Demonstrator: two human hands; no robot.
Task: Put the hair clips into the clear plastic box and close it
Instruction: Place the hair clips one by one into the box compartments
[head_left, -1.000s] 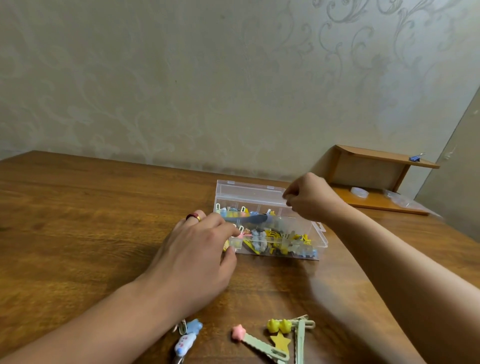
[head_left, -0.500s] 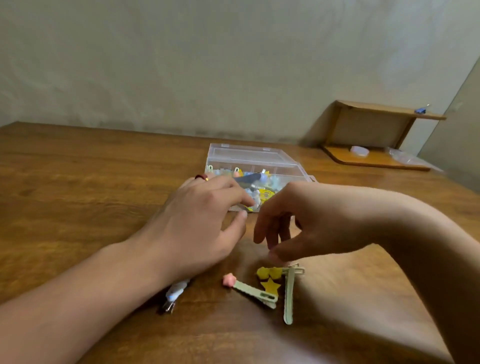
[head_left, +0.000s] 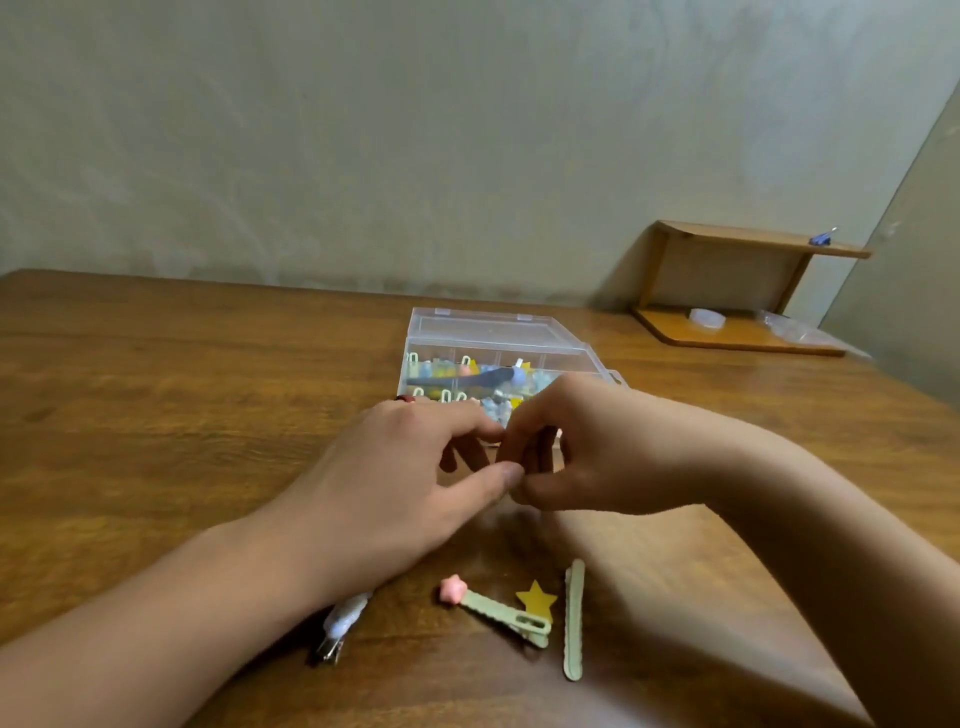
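The clear plastic box (head_left: 493, 338) stands open on the wooden table (head_left: 156, 415), with its lid tilted back and several coloured hair clips in its compartments. Just in front of it my two hands meet. My right hand (head_left: 587, 457) has its fingers curled downward and pinched together; whatever it holds is hidden. The thumb and forefinger tips of my left hand (head_left: 395, 478) touch the right fingertips. Nearer me lie a pink-star clip (head_left: 493, 613), a yellow star (head_left: 537, 600), a plain green clip (head_left: 574, 618) and a white clip (head_left: 340, 621) half under my left forearm.
A small wooden shelf (head_left: 737, 291) stands at the back right against the wall, with clear plastic pieces on its base and a blue binder clip on top. Bare wooden tabletop stretches away to the left of the box.
My right hand dropped from the box's lid to the loose clips, then rose to meet my left hand. The yellow clip that lay beside the green one is gone from the table.
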